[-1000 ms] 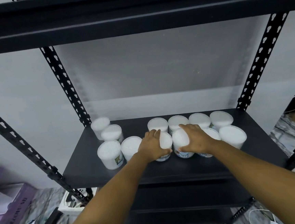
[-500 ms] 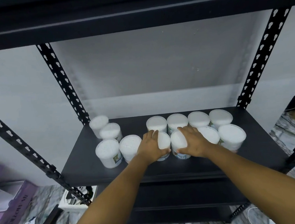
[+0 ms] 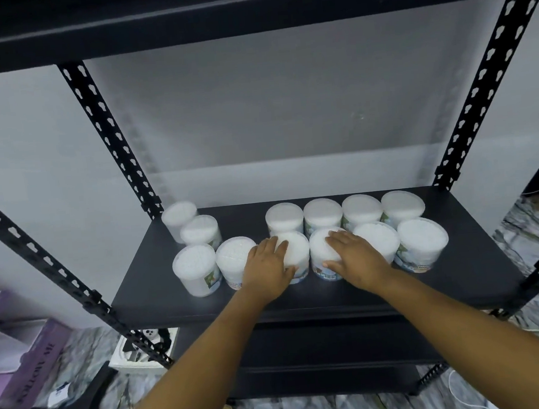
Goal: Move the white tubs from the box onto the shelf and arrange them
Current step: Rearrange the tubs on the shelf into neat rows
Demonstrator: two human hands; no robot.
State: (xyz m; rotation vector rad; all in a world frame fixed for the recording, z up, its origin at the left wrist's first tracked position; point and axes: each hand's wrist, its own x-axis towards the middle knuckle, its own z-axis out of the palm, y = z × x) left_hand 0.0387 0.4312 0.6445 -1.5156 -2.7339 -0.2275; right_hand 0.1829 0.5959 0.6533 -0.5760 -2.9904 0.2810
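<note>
A black metal shelf (image 3: 302, 296) on perforated uprights is seen from above. Twelve round white plastic tubs with flat white lids stand upright on it. Two of them are held from above. The left hand (image 3: 267, 266) is laid over the left part of one front-row white tub (image 3: 295, 251), the fingers on the lid and the thumb curled down its near side, so the grip is closed on that tub. The right hand (image 3: 354, 255) grasps the neighbouring front-row white tub (image 3: 322, 248) the same way, over its right part.

The two held tubs stand just beside each other, between the two grips. Beyond the grips, a back row of four tubs (image 3: 344, 212) is lined up. To the right of the right grip, two more front tubs (image 3: 422, 239) sit close together. To the left of the left grip, four loosely placed tubs (image 3: 196, 240) stand, with a gap behind the nearest. The box is not clearly seen.

The coming move is judged to be a short push away from the body, closing the held pair against the back row; each tub's axis is vertical.
</note>
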